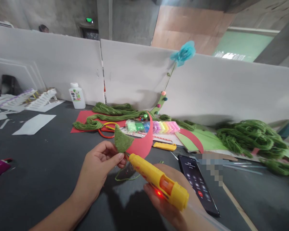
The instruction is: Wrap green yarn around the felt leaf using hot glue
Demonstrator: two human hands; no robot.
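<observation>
Between the thumb and fingers of my left hand (93,168) is a red paper crescent (144,145), pinched at its lower edge. Its left horn is covered in green yarn (122,140), and a loose strand of yarn hangs below toward the table. My right hand (165,205) is wrapped round a yellow hot glue gun (148,171) with a red light glowing on its underside. The gun's nozzle points left and meets the crescent's underside close to my left fingertips; the exact contact is hidden.
Behind lie scissors (106,136), green yarn bundles (252,136), packaged coloured clay (166,126) and a yellow utility knife (165,146). A phone (198,184) lies right of the glue gun. A white bottle (77,96) stands back left, by a white partition (135,73).
</observation>
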